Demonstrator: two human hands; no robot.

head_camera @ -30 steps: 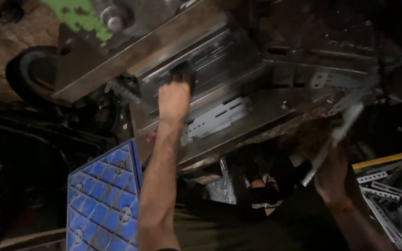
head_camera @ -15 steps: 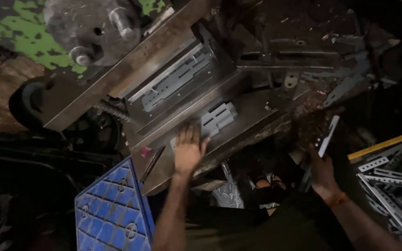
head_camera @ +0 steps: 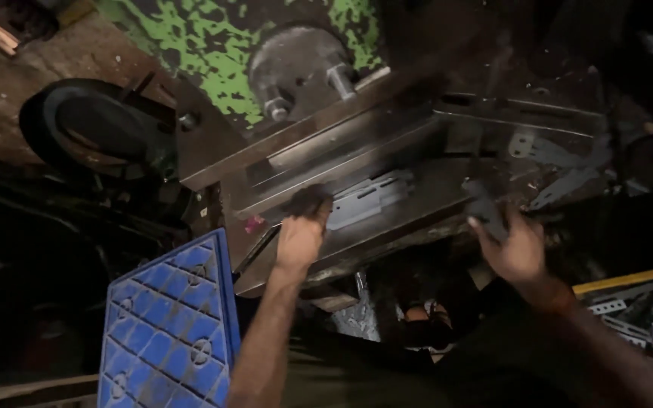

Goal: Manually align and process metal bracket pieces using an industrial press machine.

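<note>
Only the head view here, so it's all looking down from the person's own eyes. Pretty dim workshop, with a big old press machine (head_camera: 304, 68) with flaking green paint and a grimy steel bed (head_camera: 387, 219) running diagonally through the middle.

The left hand (head_camera: 301, 230) is stretched out onto that surface, fingers curled down over the near end of a flat grey slotted metal bracket (head_camera: 368, 200) lying on the bed under the upper die block. The fingertips are blurred, so I can't tell if it's a real grip or just a touch.

The right hand (head_camera: 509, 242) is up at the front edge of the bed, off to the right, closed around a dark, narrow metal piece (head_camera: 481, 205) that sticks up out of the fist. It's too smeared to say more about its shape.

A blue plastic crate (head_camera: 168, 325) with a lattice pattern sits tilted at lower left, just below the left forearm. A black wheel (head_camera: 88, 128) hangs off the machine's left side. Lower right, there's a pile of perforated metal strips (head_camera: 644, 332) next to a yellow edge (head_camera: 629, 277).
</note>
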